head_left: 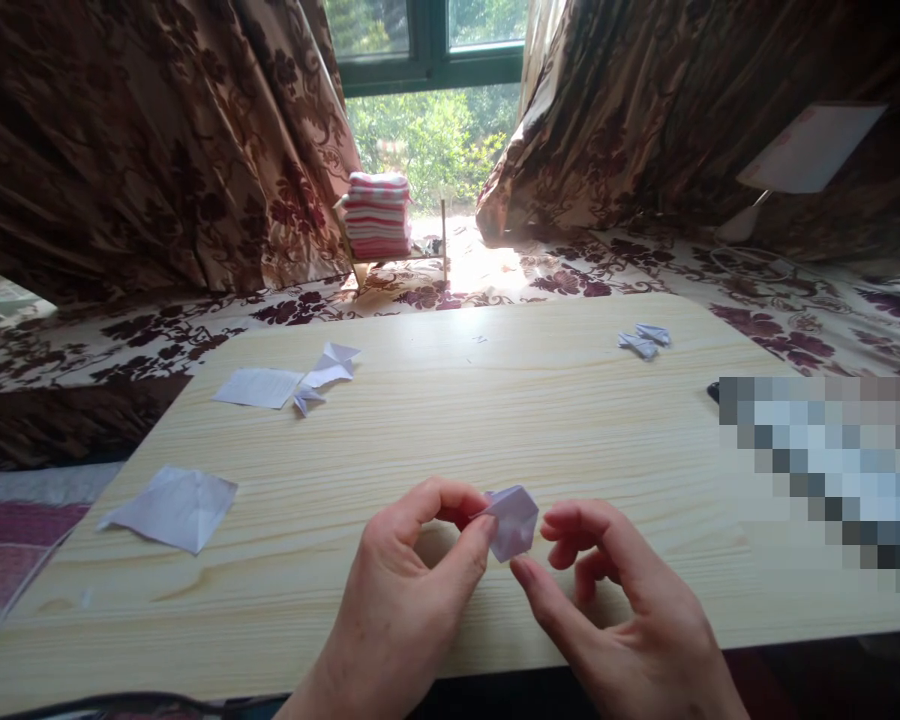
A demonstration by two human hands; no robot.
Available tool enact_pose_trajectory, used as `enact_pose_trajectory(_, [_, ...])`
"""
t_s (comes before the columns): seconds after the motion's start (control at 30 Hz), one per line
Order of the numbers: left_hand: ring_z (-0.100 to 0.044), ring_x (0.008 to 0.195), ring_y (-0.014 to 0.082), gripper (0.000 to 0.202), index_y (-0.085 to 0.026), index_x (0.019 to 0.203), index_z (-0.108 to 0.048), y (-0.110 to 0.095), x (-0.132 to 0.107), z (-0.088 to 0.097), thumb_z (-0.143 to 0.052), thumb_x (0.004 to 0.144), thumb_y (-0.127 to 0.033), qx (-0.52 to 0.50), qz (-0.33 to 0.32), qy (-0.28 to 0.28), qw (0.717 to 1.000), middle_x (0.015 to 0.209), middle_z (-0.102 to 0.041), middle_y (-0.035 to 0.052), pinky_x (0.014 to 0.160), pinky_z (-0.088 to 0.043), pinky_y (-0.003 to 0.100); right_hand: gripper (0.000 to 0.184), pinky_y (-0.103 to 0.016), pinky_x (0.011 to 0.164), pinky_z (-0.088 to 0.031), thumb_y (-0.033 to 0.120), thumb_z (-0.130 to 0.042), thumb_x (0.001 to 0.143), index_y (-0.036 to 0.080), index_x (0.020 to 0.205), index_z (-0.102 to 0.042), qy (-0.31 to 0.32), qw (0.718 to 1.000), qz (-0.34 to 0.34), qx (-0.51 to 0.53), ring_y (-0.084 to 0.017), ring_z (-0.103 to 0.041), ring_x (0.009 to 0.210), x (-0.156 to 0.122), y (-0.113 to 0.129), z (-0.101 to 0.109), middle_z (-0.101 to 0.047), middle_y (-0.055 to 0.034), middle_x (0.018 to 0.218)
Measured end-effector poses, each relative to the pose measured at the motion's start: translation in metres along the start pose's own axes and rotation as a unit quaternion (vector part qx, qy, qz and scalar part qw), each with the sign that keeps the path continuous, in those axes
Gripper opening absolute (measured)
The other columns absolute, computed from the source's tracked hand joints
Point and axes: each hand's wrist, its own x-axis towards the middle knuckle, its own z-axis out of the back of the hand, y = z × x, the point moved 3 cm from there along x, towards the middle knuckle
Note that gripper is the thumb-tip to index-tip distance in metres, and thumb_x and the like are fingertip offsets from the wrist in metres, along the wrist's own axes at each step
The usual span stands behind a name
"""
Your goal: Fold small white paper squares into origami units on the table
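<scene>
My left hand [405,590] pinches a small folded piece of pale lilac paper [514,522] between thumb and forefinger, just above the near edge of the light wooden table [450,420]. My right hand [615,610] is curled beside the paper, its thumb and fingertips close to the paper's right edge; I cannot tell whether they touch it.
A creased paper sheet [172,508] lies at the table's left. A flat sheet [257,387] and folded pieces [328,368] sit at the far left, two small folded pieces [643,340] at the far right. A blurred patch covers the right edge. Curtains, a window and a striped stack [378,215] lie beyond.
</scene>
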Motion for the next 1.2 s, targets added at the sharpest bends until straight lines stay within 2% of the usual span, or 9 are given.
enact_pose_trajectory(0.2, [-0.065, 0.078, 0.0128, 0.006, -0.020, 0.080, -0.067, -0.009, -0.014, 0.000, -0.063, 0.081, -0.024, -0.019, -0.019, 0.006, 1.000, 0.079, -0.070, -0.0026, 0.075, -0.047, 0.021, 0.005, -0.022, 0.047, -0.046, 0.024, -0.059, 0.084, 0.022, 0.087, -0.056, 0.010, 0.991, 0.129, -0.034, -0.011, -0.054, 0.060, -0.003, 0.018, 0.005, -0.060, -0.0011, 0.082])
enact_pose_trajectory(0.4, [-0.063, 0.075, 0.0122, 0.007, -0.019, 0.077, -0.067, -0.019, -0.032, 0.006, -0.062, 0.081, -0.022, -0.018, -0.051, -0.007, 0.999, 0.076, -0.070, -0.0022, 0.072, -0.047, 0.020, 0.010, -0.022, 0.049, -0.047, 0.018, -0.058, 0.083, 0.021, 0.094, -0.059, -0.017, 0.986, 0.162, -0.047, -0.010, -0.055, 0.062, -0.018, 0.031, 0.011, -0.062, -0.0015, 0.085])
enact_pose_trajectory(0.53, [-0.063, 0.072, 0.0122, 0.007, -0.018, 0.076, -0.067, -0.022, -0.046, 0.011, -0.064, 0.080, -0.023, -0.026, -0.052, -0.017, 0.998, 0.074, -0.069, -0.0016, 0.070, -0.047, 0.020, 0.010, -0.021, 0.052, -0.046, 0.019, -0.053, 0.087, 0.022, 0.087, -0.062, -0.008, 0.992, 0.122, 0.021, -0.011, -0.059, 0.065, -0.030, 0.039, 0.016, -0.063, -0.0006, 0.082])
enact_pose_trajectory(0.63, [-0.063, 0.070, 0.0123, 0.007, -0.017, 0.077, -0.068, -0.024, -0.055, 0.013, -0.066, 0.079, -0.024, -0.055, -0.042, -0.018, 0.997, 0.072, -0.069, -0.0008, 0.068, -0.048, 0.020, 0.013, -0.020, 0.051, -0.045, 0.028, -0.054, 0.087, 0.022, 0.082, -0.065, 0.011, 0.994, 0.025, 0.106, -0.013, -0.061, 0.070, -0.040, 0.044, 0.019, -0.064, -0.0009, 0.078])
enact_pose_trajectory(0.8, [-0.062, 0.066, 0.0115, 0.012, -0.015, 0.075, -0.066, -0.023, -0.068, 0.012, -0.069, 0.076, -0.027, -0.177, -0.006, 0.020, 0.984, 0.071, -0.068, 0.0004, 0.061, -0.048, 0.018, 0.023, -0.021, 0.047, -0.039, 0.040, -0.059, 0.083, 0.020, 0.075, -0.064, 0.042, 0.973, -0.084, 0.212, -0.012, -0.053, 0.054, -0.059, 0.048, 0.019, -0.060, 0.0011, 0.060])
enact_pose_trajectory(0.9, [-0.064, 0.075, 0.0137, 0.027, -0.017, 0.093, -0.067, -0.016, -0.079, 0.008, -0.073, 0.073, -0.034, -0.221, 0.018, 0.046, 0.974, 0.085, -0.071, 0.0034, 0.068, -0.050, 0.021, 0.026, -0.020, 0.047, -0.038, 0.042, -0.062, 0.080, 0.019, 0.070, -0.062, 0.002, 0.965, -0.107, 0.239, -0.010, -0.048, 0.050, -0.070, 0.050, 0.022, -0.056, 0.0029, 0.056])
enact_pose_trajectory(1.0, [-0.063, 0.085, 0.0162, 0.046, -0.020, 0.114, -0.063, -0.012, -0.093, 0.004, -0.075, 0.073, -0.035, -0.198, 0.014, 0.071, 0.977, 0.097, -0.069, 0.0056, 0.080, -0.049, 0.026, 0.023, -0.020, 0.050, -0.041, 0.041, -0.065, 0.078, 0.019, 0.073, -0.064, -0.031, 0.960, -0.103, 0.257, -0.009, -0.047, 0.050, -0.079, 0.056, 0.023, -0.051, 0.0052, 0.054])
enact_pose_trajectory(1.1, [-0.062, 0.084, 0.0156, 0.027, -0.016, 0.101, -0.070, -0.017, -0.106, 0.000, -0.069, 0.079, -0.033, -0.212, -0.015, 0.099, 0.972, 0.087, -0.069, 0.0046, 0.081, -0.048, 0.025, 0.020, -0.020, 0.053, -0.043, 0.039, -0.067, 0.078, 0.020, 0.074, -0.067, -0.043, 0.959, -0.085, 0.266, -0.009, -0.049, 0.052, -0.088, 0.063, 0.025, -0.052, 0.0054, 0.054])
enact_pose_trajectory(1.2, [-0.063, 0.082, 0.0161, 0.018, -0.015, 0.086, -0.072, -0.025, -0.113, 0.001, -0.066, 0.081, -0.030, -0.218, -0.043, 0.081, 0.972, 0.079, -0.070, 0.0037, 0.078, -0.048, 0.024, 0.017, -0.020, 0.054, -0.045, 0.037, -0.067, 0.078, 0.021, 0.075, -0.069, -0.041, 0.963, -0.055, 0.259, -0.010, -0.052, 0.054, -0.095, 0.067, 0.029, -0.056, 0.0040, 0.058])
